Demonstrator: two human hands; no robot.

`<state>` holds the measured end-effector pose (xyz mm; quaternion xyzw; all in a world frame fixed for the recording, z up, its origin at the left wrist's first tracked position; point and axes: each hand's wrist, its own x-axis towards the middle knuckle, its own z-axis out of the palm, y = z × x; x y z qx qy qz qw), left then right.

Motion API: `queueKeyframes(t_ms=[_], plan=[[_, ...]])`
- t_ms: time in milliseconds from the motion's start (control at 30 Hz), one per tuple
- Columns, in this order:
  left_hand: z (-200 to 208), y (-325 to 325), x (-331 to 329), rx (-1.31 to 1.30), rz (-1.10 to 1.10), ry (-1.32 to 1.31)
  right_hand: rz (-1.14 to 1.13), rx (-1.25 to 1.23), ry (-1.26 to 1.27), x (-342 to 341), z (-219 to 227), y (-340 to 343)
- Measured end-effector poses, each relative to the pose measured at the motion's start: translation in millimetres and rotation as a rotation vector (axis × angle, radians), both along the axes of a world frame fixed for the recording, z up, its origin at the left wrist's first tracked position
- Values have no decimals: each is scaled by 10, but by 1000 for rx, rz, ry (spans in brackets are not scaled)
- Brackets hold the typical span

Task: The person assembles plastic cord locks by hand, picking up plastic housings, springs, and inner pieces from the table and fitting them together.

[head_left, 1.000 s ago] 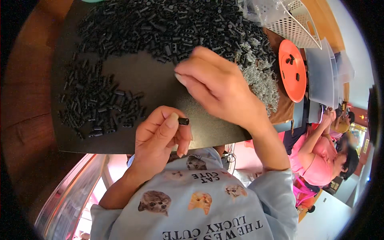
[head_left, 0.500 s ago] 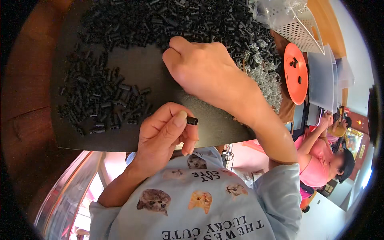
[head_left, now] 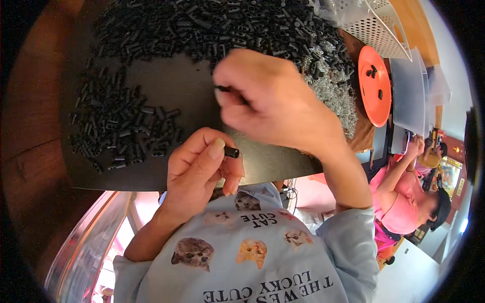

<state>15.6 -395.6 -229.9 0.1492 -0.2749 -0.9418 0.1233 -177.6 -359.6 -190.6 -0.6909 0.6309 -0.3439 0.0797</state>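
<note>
Between thumb and fingers, my left hand (head_left: pixel 199 164) pinches a short black plastic tube (head_left: pixel 232 152), its hollow end facing right. Above and to the right of it, my right hand (head_left: pixel 268 93) is closed in a pinch on a small black piece (head_left: pixel 223 89), slightly blurred by motion; only its tip shows. Both hands are over the dark tabletop (head_left: pixel 166 81). Beyond my right hand spreads a large heap of black plastic pieces (head_left: pixel 202 30). A smaller pile of black parts (head_left: pixel 129 126) lies to the left of my left hand.
Many small clear or metallic parts (head_left: pixel 336 103) lie right of my right hand. Past them are an orange plate (head_left: pixel 374 103) with a few black pieces, a white perforated basket (head_left: pixel 374 33) and a translucent bin (head_left: pixel 408 96). Another person (head_left: pixel 399 202) in pink sits at the right.
My right hand has pulled back from the big heap toward me, with a small black piece now showing in its fingers. My left hand has shifted slightly left, still holding the tube.
</note>
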Motion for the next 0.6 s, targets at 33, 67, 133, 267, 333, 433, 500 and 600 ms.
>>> queueKeyframes(t_ms=[33,67,133,267,333,433,500,600], plan=[[-2,2,2,-2,7,-12,2,-34,-137,-38,40,78],[1,3,-1,-4,14,-24,-12,35,-211,-55,119,170],[28,9,-14,4,23,-43,-54,91,-369,-22,141,332],[91,33,-83,-14,27,-72,-32,65,-609,36,116,646],[103,32,-104,-26,22,-70,-51,49,-732,98,97,756],[138,65,-137,-29,10,-65,-53,88,-797,140,151,837],[154,89,-152,-23,-3,-63,12,19,-727,145,157,827],[136,121,-171,-74,-24,-84,22,-35,-684,172,134,850]])
